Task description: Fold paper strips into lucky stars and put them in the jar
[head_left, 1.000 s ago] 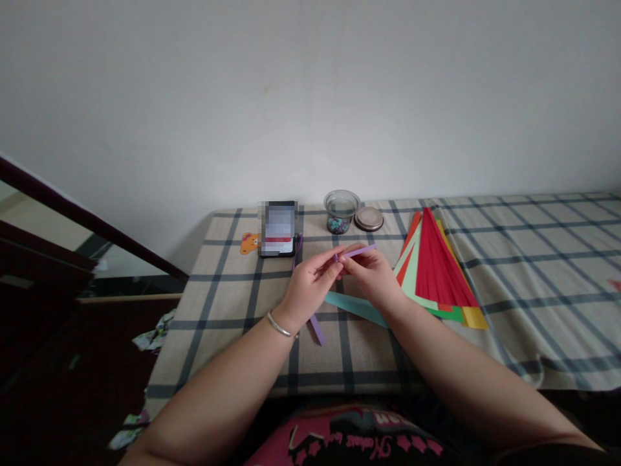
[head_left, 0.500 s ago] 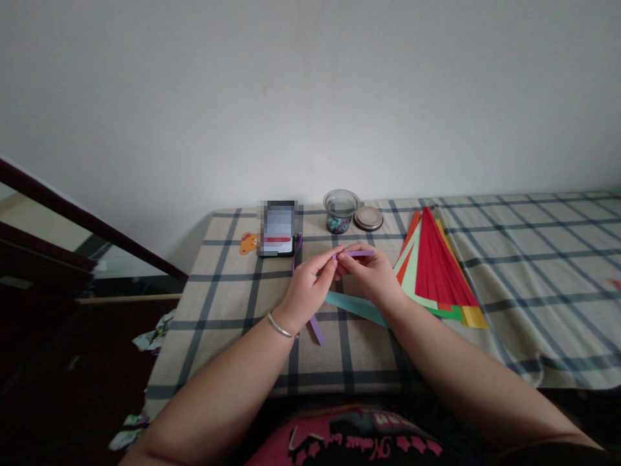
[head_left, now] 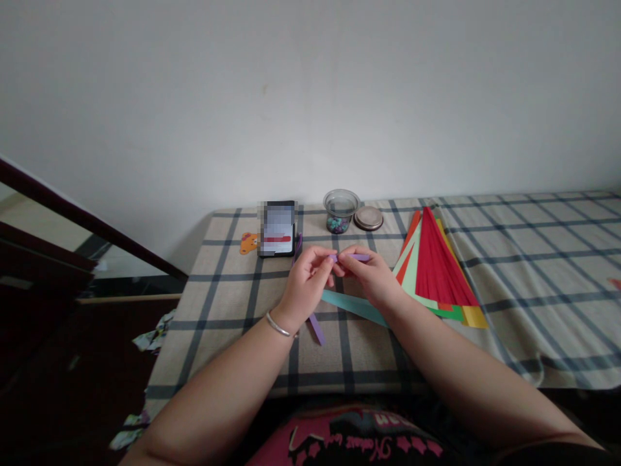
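Note:
Between my two hands, in front of me over the table, is a narrow purple paper strip (head_left: 359,257). My left hand (head_left: 309,277) pinches one end between thumb and fingers. My right hand (head_left: 367,270) pinches it beside the left, and part of the strip shows over the right fingers. The fingertips of both hands nearly meet. Another purple strip (head_left: 316,329) lies on the cloth, partly under my left hand and wrist. A light blue paper strip (head_left: 354,307) lies beneath, running toward my right forearm.
Fanned paper strips, red (head_left: 439,265) on top, lie to the right. At the back stand a clear plastic cup (head_left: 341,210) with small turquoise and purple pieces, a round lid (head_left: 369,217), a phone (head_left: 279,230) and an orange bear cutout (head_left: 248,243). A checked cloth (head_left: 233,349) covers the table.
My left fingers have shifted and curled slightly, and the visible purple strip now lies a little lower and shorter over my right hand. Objects on the table have stayed put.

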Action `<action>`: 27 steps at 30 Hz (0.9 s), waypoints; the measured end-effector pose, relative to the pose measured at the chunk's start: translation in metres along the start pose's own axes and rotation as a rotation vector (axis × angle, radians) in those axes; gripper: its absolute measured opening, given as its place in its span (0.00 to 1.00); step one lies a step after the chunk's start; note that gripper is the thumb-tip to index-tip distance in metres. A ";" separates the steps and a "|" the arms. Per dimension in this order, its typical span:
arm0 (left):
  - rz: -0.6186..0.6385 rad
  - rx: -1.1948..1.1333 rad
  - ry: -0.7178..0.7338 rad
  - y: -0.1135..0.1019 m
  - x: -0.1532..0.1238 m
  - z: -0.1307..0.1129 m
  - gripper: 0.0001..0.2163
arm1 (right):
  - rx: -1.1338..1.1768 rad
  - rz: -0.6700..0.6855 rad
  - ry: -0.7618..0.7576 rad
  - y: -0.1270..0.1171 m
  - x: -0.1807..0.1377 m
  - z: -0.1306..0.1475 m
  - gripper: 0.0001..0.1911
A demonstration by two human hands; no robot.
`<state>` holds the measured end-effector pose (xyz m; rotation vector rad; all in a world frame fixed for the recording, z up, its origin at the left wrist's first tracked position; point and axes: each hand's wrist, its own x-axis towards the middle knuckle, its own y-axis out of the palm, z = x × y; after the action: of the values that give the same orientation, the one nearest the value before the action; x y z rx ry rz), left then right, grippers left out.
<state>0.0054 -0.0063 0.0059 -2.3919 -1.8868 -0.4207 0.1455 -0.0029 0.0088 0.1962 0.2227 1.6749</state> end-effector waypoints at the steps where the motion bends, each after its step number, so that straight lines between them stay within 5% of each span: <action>1: 0.003 -0.016 -0.006 0.000 0.000 0.000 0.09 | 0.007 0.007 0.010 0.000 0.000 0.000 0.17; 13: 0.001 -0.055 -0.047 -0.001 0.002 -0.001 0.09 | 0.010 0.009 0.007 -0.001 0.000 0.000 0.17; 27: 0.059 -0.321 -0.148 -0.001 0.005 0.002 0.09 | 0.185 0.178 0.147 -0.004 0.001 -0.001 0.16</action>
<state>0.0061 -0.0014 0.0051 -2.7438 -1.9292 -0.5995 0.1486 -0.0018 0.0069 0.2370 0.4830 1.8483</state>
